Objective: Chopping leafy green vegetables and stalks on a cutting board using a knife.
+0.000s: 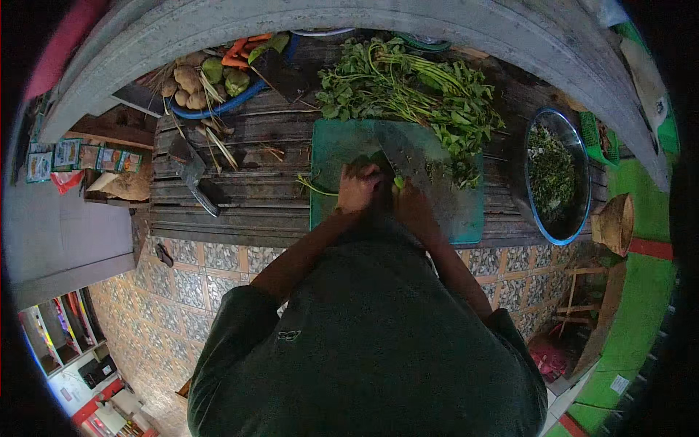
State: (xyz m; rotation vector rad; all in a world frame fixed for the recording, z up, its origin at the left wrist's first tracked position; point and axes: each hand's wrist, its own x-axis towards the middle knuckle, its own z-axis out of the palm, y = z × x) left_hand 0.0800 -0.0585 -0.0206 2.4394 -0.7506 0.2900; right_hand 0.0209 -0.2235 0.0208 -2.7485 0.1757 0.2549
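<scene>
A translucent green cutting board (327,142) lies on the slatted wooden table before me. My right hand (414,207) is closed around the light green handle of a kitchen knife (399,181); its dark blade points away over the board. Just left of it, my left hand (357,188) presses on the board with curled fingers, over dark leaves that it mostly hides. One green stem (317,188) sticks out to the left from under that hand. Behind the board spreads a large heap of leafy green stalks (404,82), its right end drooping onto the board. Small chopped bits (434,170) lie right of the blade.
On the left rests a cleaver (191,175) near loose stalks (221,147). Beyond it, a blue-rimmed basin (229,104) holds potatoes (188,79), carrots (240,52) and green vegetables. At right stand a metal bowl (585,202) of chopped greens and a woven basket (614,224).
</scene>
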